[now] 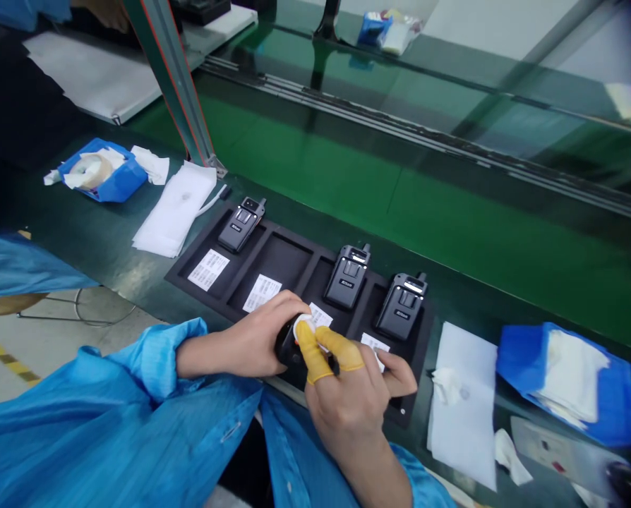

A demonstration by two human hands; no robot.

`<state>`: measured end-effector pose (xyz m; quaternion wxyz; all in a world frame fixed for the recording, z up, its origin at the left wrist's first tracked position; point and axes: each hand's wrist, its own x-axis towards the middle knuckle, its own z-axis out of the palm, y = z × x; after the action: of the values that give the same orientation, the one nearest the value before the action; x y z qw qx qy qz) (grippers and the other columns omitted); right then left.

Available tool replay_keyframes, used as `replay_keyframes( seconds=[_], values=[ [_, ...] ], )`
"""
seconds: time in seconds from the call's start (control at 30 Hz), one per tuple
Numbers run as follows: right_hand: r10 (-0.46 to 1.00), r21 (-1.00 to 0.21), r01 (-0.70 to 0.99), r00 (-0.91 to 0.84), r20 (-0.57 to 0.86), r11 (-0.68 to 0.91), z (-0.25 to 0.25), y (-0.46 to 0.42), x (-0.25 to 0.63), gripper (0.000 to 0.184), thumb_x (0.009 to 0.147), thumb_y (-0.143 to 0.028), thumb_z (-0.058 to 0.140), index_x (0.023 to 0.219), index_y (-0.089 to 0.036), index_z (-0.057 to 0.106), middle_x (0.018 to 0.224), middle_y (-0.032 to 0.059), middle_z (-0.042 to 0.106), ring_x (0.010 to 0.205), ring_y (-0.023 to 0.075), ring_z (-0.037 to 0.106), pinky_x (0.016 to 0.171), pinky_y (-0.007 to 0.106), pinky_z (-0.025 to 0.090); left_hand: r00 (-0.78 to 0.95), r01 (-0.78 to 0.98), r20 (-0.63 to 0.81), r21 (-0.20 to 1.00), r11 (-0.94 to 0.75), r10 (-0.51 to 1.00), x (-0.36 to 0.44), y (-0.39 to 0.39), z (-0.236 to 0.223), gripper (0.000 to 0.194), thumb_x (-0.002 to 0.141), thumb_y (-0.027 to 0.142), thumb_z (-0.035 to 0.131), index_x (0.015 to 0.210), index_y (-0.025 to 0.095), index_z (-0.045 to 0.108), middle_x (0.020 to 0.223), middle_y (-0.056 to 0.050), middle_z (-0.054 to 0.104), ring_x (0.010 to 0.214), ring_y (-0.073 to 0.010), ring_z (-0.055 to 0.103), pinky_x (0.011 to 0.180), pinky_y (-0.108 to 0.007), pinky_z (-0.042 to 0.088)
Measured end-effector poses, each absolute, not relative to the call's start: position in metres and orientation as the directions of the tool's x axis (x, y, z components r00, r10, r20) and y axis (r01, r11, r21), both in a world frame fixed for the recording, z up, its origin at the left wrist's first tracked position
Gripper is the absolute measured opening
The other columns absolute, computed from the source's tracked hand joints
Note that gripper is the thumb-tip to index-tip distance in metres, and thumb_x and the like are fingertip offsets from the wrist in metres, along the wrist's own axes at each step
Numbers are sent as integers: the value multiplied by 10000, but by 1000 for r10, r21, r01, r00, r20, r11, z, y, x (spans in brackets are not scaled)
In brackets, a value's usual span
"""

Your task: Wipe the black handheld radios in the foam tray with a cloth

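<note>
My left hand [257, 340] is wrapped round a black handheld radio [288, 346], mostly covered by my fingers. My right hand [350, 388], yellow finger cots on two fingers, presses a small white wipe [301, 324] against the radio's top end. Both hands are over the near edge of a black compartment tray [246, 265]. Three similar radios lie in it: one at the left [241, 226], one right of the middle [347, 277] and one at the right end [401, 307]. The second compartment from the left holds no radio. White printed labels [208, 269] lie along the tray's near side.
White paper sheets [172, 215] and a blue box [122, 182] with a tape roll stand left. At the right are more white sheets [466, 409] and a blue box of wipes [517, 356]. Behind runs a green belt [347, 162]; a metal post [172, 77] rises far left.
</note>
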<state>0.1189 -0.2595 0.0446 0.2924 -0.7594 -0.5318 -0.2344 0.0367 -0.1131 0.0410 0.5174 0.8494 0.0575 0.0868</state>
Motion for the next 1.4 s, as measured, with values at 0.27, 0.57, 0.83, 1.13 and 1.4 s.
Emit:
replay_keyframes(
  seconds=[0.27,0.57,0.83,1.13,1.4],
  values=[
    [647,-233,909,410,643,-345,29,-265,128,242,728,-8,472,766,-215,590,811,-11,614,723,109,514,812,365,270,975,-10,114,879,-476,189,32,-111,39,519,545,29,562,1025,197,460,1030,-62,484,951,-210,510,837,-358,465],
    [645,-294,861,507,572,-416,-5,-295,138,180,715,-92,528,570,-181,470,803,20,599,681,127,490,769,373,302,973,12,96,887,-461,209,28,-107,40,526,540,47,557,1036,193,463,1022,-65,479,968,-218,499,851,-367,455],
    [606,-342,835,549,575,-431,-15,-297,136,126,680,-81,490,636,-188,540,768,3,596,687,130,517,779,362,288,976,32,77,873,-486,202,28,-109,40,528,528,44,547,1028,194,471,1014,-58,496,946,-207,510,841,-345,460],
    [589,-338,837,545,598,-431,-30,-307,142,145,707,-101,464,613,-177,545,799,40,591,684,138,500,773,361,303,892,443,-149,466,-766,426,84,-53,60,945,693,409,672,1455,123,193,1149,-131,611,1016,-271,608,839,-317,466],
    [546,-372,816,574,611,-443,-31,-323,142,165,720,-99,461,698,-182,601,816,49,583,714,156,494,765,367,309,755,652,-145,68,-755,639,137,-29,34,989,765,533,625,1470,65,113,1006,-192,640,871,-321,642,715,-330,451]
  ],
)
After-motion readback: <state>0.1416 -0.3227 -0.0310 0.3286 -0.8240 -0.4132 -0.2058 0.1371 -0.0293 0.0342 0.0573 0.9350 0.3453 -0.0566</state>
